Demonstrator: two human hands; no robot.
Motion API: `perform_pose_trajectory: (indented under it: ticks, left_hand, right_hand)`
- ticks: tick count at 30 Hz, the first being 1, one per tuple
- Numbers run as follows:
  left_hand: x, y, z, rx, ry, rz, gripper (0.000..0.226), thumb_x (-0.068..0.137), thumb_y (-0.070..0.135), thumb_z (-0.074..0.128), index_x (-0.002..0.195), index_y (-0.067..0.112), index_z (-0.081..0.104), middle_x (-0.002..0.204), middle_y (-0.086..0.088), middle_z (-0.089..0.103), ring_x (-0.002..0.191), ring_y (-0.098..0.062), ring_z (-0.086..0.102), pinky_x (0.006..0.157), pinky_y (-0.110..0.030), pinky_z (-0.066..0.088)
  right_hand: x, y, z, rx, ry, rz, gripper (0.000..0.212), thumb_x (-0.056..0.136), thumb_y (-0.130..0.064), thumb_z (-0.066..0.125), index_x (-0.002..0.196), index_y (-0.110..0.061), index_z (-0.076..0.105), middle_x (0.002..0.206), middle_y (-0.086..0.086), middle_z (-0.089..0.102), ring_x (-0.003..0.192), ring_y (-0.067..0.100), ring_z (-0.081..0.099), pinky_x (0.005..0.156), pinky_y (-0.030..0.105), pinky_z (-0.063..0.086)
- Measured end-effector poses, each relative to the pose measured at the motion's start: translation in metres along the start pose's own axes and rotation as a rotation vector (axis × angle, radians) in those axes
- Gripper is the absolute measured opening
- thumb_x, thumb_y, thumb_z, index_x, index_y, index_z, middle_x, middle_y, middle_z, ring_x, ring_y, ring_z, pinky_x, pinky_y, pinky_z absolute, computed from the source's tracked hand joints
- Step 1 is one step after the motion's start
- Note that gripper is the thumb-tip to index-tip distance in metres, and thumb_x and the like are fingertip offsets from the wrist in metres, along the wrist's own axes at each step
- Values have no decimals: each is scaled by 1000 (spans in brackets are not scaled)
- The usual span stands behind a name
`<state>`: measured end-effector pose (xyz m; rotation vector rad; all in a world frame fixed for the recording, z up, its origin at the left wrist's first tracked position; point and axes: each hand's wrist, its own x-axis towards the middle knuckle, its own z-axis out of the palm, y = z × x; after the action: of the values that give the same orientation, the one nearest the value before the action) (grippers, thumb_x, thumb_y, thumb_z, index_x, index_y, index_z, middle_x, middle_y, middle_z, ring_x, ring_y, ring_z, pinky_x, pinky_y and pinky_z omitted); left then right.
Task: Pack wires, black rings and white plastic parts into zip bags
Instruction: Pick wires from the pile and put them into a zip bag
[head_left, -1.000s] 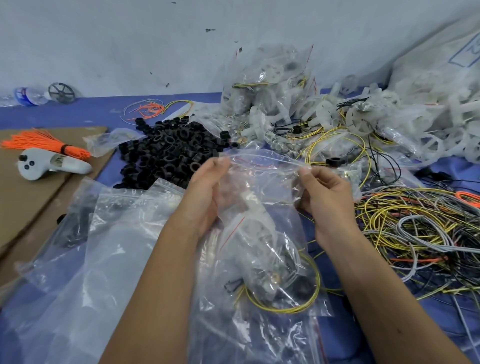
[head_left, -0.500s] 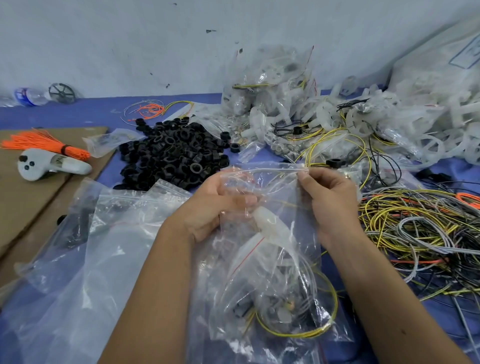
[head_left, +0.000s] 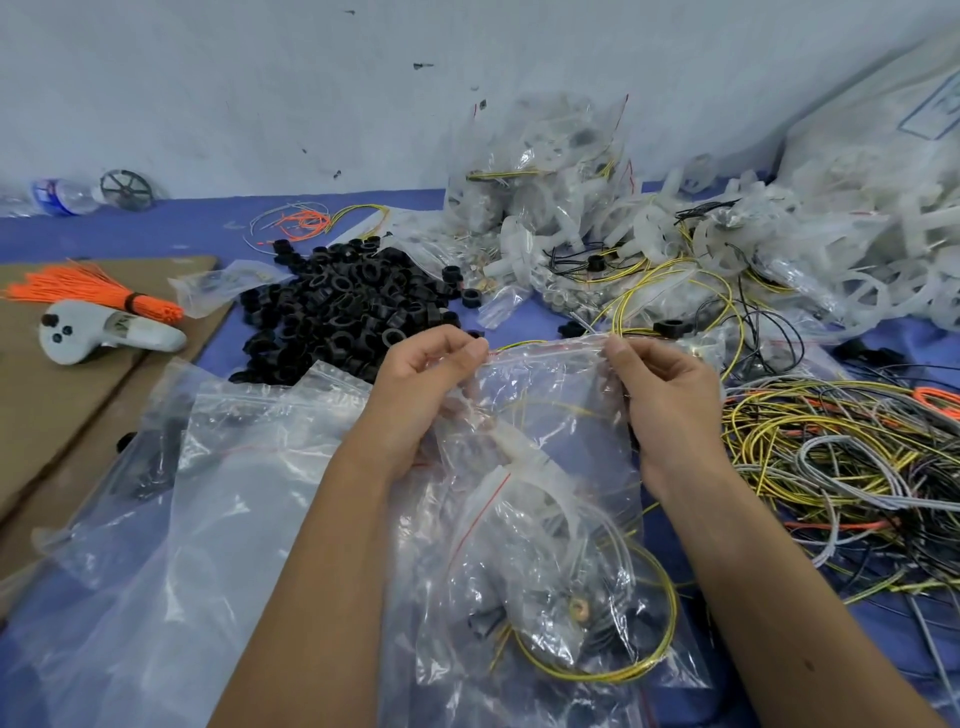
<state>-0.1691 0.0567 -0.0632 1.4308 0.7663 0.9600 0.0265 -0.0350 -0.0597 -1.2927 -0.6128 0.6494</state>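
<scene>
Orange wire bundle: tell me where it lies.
In the head view the orange wire bundle lies far left on the brown cardboard, just behind the white controller and left of the black ring pile.

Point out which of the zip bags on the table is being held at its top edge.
The filled zip bag in the middle: left hand and right hand pinch its top strip. The empty bags lie untouched at left.
</scene>
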Motion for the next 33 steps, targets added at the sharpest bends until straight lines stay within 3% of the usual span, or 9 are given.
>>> perform_pose_trajectory:
  ticks: [3,7,11,14,16,21,24,29,33]
  left_hand:
    - [1,-4,-1,43,7,26,24,92,33,74,78,16,63,66,-2,53,56,-16,51,47,-23,44]
    - [3,-7,-8,100,52,24,35,88,41,76,66,22,56,61,3,53,55,-19,52,47,-24,43]
    - [4,-6,-15,161,126,148,36,88,38,76,67,12,62,59,-1,59,54,-11,52,59,-22,49]
    - [4,-7,-15,201,162,194,34,89,27,77,67,8,61,60,-10,58,57,-15,52,71,-31,54]
    - [3,-7,-16,292,185,211,30,88,22,78,69,8,60,64,-12,58,60,-17,52,66,-35,49]
    - [1,10,-12,535,283,270,20,84,14,81,88,26,65,82,8,70,77,-6,64,68,-14,50]
    - [7,30,-1,646,194,301,15,83,21,82,89,26,70,89,10,71,85,-4,65,74,-15,49]
    - [27,51,27,845,-126,195,14,88,28,81,99,24,74,102,11,71,99,-4,64,85,-19,49]
    - [41,50,39,822,-262,134,5,88,13,80,92,13,76,88,0,75,86,-15,71,83,-28,55]
  right_hand:
    - [2,1,-1,-11,3,-21,19,93,-24,74,74,-24,80,73,4,71,70,18,60,70,34,52]
    - [4,2,-3,-26,6,-44,21,93,-22,73,74,-24,81,72,2,72,66,12,62,62,24,54]
    - [6,2,-3,-37,7,-62,17,92,-20,74,77,-21,81,77,2,77,68,10,68,62,24,55]
    - [7,5,-3,-81,10,-111,22,92,-19,74,72,-24,80,68,-4,74,60,5,63,56,18,51]
    - [8,8,-4,-145,32,-161,23,92,-22,74,70,-25,78,65,-5,72,57,3,60,54,17,49]
    - [11,11,-1,-227,-11,-296,18,94,-21,72,76,-22,75,59,-12,63,55,2,52,54,18,43]
    - [10,13,4,-249,-105,-324,11,95,-16,71,87,-15,79,64,-9,65,57,2,53,55,16,42]
    - [9,14,6,-268,-192,-312,10,95,-12,69,93,-15,79,75,2,72,63,6,60,60,17,47]
    - [9,14,5,-233,-205,-307,15,93,-10,71,87,-22,78,72,1,71,62,6,60,59,19,48]
